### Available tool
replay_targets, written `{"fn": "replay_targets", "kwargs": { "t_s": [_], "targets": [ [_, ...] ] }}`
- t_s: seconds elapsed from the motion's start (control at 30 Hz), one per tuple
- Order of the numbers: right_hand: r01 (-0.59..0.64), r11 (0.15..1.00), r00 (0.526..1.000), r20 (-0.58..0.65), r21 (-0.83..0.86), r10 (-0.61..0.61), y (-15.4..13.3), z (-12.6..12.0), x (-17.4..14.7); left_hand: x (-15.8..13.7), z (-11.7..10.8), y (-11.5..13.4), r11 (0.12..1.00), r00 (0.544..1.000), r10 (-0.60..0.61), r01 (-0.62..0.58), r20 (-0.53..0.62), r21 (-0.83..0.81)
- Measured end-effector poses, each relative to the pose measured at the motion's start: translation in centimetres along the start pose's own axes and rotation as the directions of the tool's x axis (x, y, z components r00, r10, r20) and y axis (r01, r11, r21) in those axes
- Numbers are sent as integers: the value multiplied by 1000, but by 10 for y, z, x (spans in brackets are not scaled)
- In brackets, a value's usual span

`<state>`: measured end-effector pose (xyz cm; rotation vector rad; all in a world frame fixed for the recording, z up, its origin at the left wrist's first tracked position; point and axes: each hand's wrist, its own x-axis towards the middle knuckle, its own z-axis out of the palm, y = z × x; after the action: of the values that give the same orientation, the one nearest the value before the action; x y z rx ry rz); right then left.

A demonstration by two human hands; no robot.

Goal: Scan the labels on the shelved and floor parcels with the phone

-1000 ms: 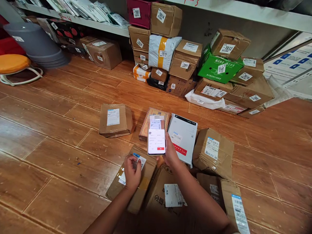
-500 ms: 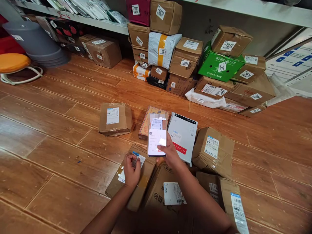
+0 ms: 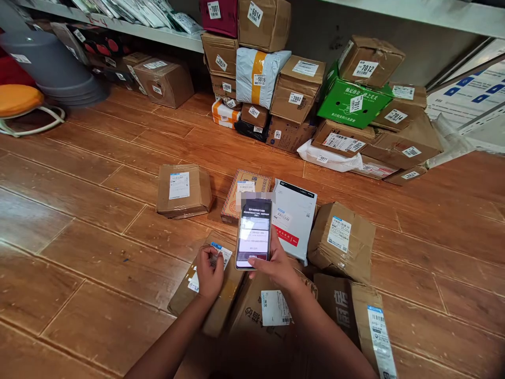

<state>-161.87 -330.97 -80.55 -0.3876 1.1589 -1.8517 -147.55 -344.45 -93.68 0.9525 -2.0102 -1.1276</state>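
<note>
My right hand grips a smartphone upright, its thumb on the lower part of the screen. The screen shows a dark overlay with white panels. My left hand is curled closed above a brown carton with a white label. Whatever its fingers hold, if anything, is hidden. Just beyond the phone lies a flat printed box, partly covered by it. To the right of that is a white mailer with a red strip. Under my right forearm stands a large carton with a label.
A taped carton sits off to the left. On the right are a creased carton and a dark-and-brown box. Numbered parcels are stacked under a white shelf. An orange stool stands far left.
The phone has come slightly down and toward me. Its screen has switched from a mostly white page to a dark overlay with white panels. My left hand stays curled over the carton.
</note>
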Motion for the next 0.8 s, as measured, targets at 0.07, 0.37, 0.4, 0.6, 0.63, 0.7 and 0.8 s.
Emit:
{"fn": "replay_targets", "kwargs": {
  "t_s": [0.07, 0.37, 0.4, 0.6, 0.63, 0.7, 0.8],
  "targets": [
    [4, 1000, 1000, -24, 6, -4, -2, 2, -5, 0, 0, 0, 1000, 1000, -1, 1, -2, 2],
    [-72, 983, 977, -184, 169, 104, 2, -1, -23, -1, 2, 2, 1000, 1000, 13, -13, -11, 28],
    [-73, 981, 977, -183, 182, 107, 2, -3, -26, -1, 3, 3, 999, 1000, 13, -12, -11, 34],
    [-69, 976, 981, -162, 205, 103, -1, -20, -47, -3, 7, 2, 998, 1000, 10, -9, -8, 66],
    [-65, 977, 984, -152, 205, 97, -2, -24, -51, -4, 8, 2, 997, 1000, 10, -10, -8, 74],
    [-55, 973, 989, -124, 224, 84, -5, -32, -59, -4, 11, 1, 995, 1000, 10, -9, -10, 94],
    [-45, 966, 996, -68, 255, 64, -14, -46, -68, -5, 16, 3, 989, 1000, 14, -12, -14, 145]
  ]
}}
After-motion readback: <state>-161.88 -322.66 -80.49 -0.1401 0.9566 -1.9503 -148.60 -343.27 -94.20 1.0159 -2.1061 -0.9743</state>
